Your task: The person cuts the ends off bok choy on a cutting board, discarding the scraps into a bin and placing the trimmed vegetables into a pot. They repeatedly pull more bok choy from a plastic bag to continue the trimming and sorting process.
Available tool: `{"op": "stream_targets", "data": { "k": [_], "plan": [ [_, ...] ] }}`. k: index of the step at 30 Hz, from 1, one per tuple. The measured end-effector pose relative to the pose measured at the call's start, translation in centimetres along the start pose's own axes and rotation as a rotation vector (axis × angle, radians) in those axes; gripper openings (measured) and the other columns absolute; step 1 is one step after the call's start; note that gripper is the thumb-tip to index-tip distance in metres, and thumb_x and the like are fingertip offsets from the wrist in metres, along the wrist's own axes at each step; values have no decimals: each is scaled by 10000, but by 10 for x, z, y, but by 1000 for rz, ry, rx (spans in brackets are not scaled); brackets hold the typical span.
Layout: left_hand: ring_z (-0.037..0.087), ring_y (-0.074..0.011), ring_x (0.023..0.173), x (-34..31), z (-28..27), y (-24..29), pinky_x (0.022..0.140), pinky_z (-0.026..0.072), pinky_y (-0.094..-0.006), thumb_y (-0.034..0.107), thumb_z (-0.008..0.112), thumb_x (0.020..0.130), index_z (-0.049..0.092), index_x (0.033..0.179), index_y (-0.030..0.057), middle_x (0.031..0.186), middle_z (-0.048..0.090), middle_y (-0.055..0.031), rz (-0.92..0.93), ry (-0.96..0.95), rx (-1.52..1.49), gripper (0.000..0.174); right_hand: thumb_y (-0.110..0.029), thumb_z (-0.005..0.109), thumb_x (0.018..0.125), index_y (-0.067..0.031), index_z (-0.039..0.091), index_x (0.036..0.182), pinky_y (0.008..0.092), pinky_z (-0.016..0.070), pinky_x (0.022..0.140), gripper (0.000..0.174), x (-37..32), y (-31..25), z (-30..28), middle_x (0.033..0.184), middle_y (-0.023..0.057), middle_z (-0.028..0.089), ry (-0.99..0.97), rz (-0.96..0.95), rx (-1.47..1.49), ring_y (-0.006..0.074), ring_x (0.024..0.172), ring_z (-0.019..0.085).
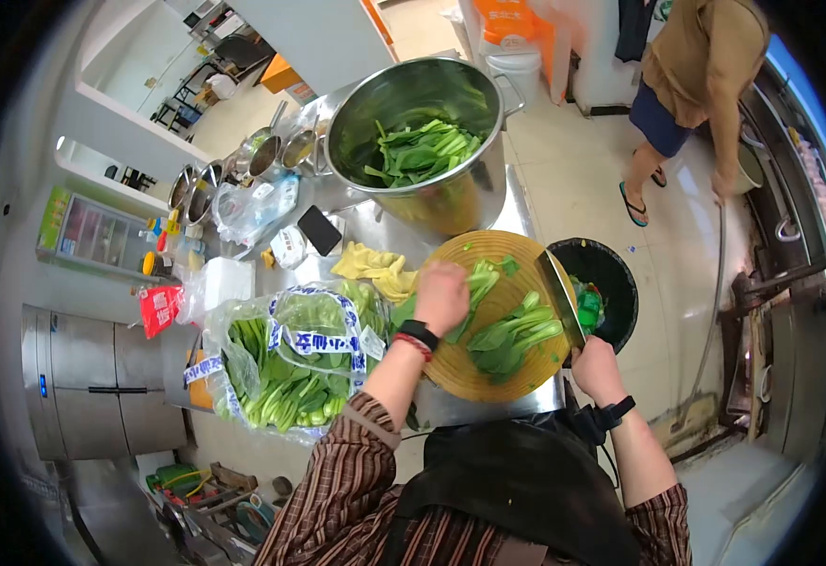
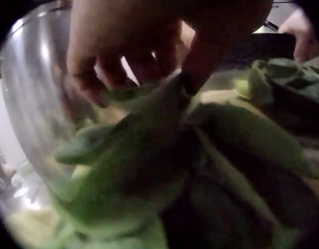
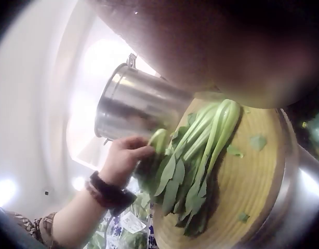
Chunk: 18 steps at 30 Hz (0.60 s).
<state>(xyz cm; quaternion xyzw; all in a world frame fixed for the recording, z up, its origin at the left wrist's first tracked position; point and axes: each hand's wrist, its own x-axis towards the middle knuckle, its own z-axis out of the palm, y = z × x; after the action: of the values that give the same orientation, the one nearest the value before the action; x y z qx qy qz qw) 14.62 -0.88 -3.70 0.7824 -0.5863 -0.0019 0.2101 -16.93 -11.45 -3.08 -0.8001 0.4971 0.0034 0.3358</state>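
Observation:
My left hand (image 1: 441,297) is over the left side of a round wooden chopping board (image 1: 526,259), gripping a bunch of leafy greens (image 1: 481,283). In the left wrist view its fingers curl down onto dark, broad leaves (image 2: 149,150). Another bunch of bok choy-like greens (image 1: 519,336) lies on the board, pale stalks toward the right. At the board's right edge, my right hand (image 1: 599,370) holds a wide-bladed kitchen knife (image 1: 564,300) by its handle, blade pointing away from me. The right wrist view shows the bunch on the board (image 3: 201,145), but the knife is hidden there.
Behind the board stands a large steel pot (image 1: 479,189) with greens inside. An opened plastic bag of greens (image 1: 286,377) sits at left, near yellow gloves (image 1: 375,269) and a phone (image 1: 319,229). A black bin (image 1: 628,292) stands right of the board. Another person (image 1: 691,75) stands at far right.

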Motion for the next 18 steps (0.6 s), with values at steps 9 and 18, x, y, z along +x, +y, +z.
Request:
{"op": "stream_targets", "data": {
  "k": [9, 18],
  "plan": [
    [649, -153, 825, 6, -78, -26, 770, 526, -303, 118, 668, 906, 673, 1088, 10, 938, 704, -20, -633, -104, -1462, 211, -110, 646, 902, 86, 673, 895, 543, 560, 814, 198, 2, -6, -9, 878, 334, 684, -77, 79, 85, 490, 895, 685],
    [699, -406, 865, 2, 27, 51, 769, 575, -468, 186, 721, 809, 670, 973, 46, 975, 682, -193, -290, -251, 80, 222, -107, 635, 904, 88, 673, 891, 545, 557, 820, 199, -3, -11, -10, 874, 341, 678, -4, 38, 11, 500, 886, 679]
  ]
}}
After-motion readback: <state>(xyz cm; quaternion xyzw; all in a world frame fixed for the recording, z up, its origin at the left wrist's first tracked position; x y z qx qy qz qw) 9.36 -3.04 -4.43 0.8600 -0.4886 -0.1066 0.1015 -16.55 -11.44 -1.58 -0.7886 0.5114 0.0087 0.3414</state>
